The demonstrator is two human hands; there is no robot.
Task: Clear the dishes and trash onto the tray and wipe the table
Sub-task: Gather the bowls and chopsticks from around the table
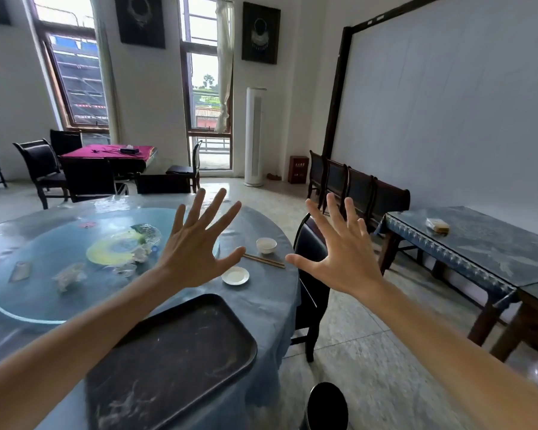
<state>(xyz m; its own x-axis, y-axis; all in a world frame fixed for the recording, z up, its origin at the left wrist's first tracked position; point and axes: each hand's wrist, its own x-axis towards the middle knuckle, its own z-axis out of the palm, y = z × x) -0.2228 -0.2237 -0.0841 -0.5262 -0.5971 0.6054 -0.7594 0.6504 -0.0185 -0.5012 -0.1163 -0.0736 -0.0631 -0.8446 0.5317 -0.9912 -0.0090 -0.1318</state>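
A: Head view. Your left hand (196,243) and right hand (339,252) are both up at mid-frame, fingers spread wide, holding nothing.

B: So how far along are you?

A: Not begun, I'd judge. The tray (171,364), lower centre, is bare: dark, rectangular with rounded corners, raised rim, scuffed with pale smears. Everything else sits on the table (271,308).

B: What's left to clear?

A: Just right of your left hand: a small white bowl (266,245), round and glossy; a flat white saucer (235,275) below it; a pair of thin wooden chopsticks (264,261) lying between them. Left of centre, on the round glass turntable (38,290): a clear glass plate (121,248) with a yellow ring, crumpled tissue (69,276), and clear plastic wrappers whose exact kind you can't tell.

B: And the wiping?

A: Not done, as far as it shows; no cloth in sight. The tabletop is blue cloth under a shiny plastic film, so it should wipe easily.
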